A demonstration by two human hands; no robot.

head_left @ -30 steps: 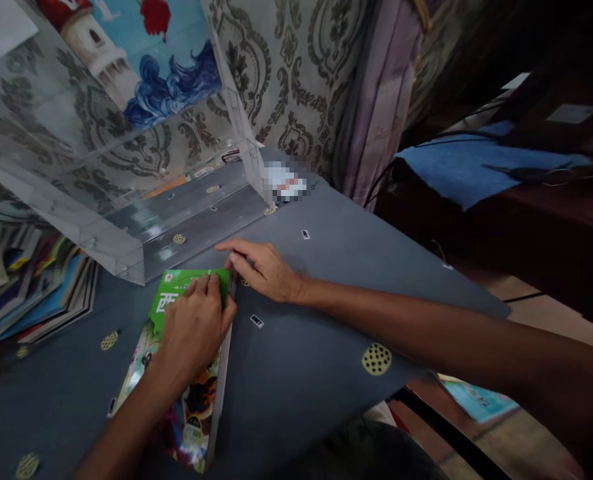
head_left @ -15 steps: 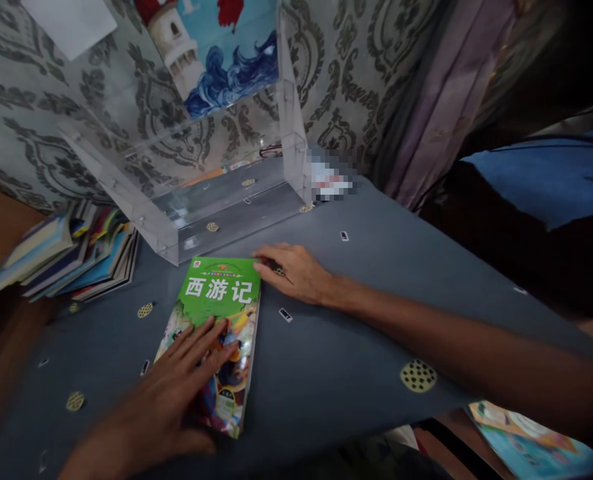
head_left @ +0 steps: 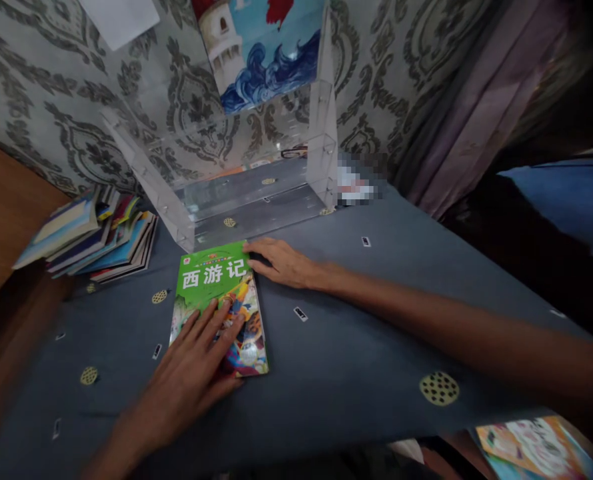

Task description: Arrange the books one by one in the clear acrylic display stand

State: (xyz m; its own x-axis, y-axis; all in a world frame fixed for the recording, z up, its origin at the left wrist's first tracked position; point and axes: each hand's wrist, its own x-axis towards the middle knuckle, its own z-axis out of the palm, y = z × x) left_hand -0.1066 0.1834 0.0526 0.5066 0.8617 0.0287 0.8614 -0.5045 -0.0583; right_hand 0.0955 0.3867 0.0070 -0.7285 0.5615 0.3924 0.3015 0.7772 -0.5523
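Green book (head_left: 215,280): one, flat on cloth (head_left: 351,347) before case (head_left: 256,200); long axis runs away from person, title end toward case.
Left hand (head_left: 189,383): one, fingers spread flat on lower cover.
Right hand (head_left: 282,263): one, fingers straight, touching top corner.

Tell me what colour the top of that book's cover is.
Bright green, with white characters; the book shows best in the head view.

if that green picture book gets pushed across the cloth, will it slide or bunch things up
The green picture book lies flat on its broad face, so it would probably slide rather than tip. Its glossy cover may slip under the left hand. The soft tablecloth could drag or wrinkle under it.
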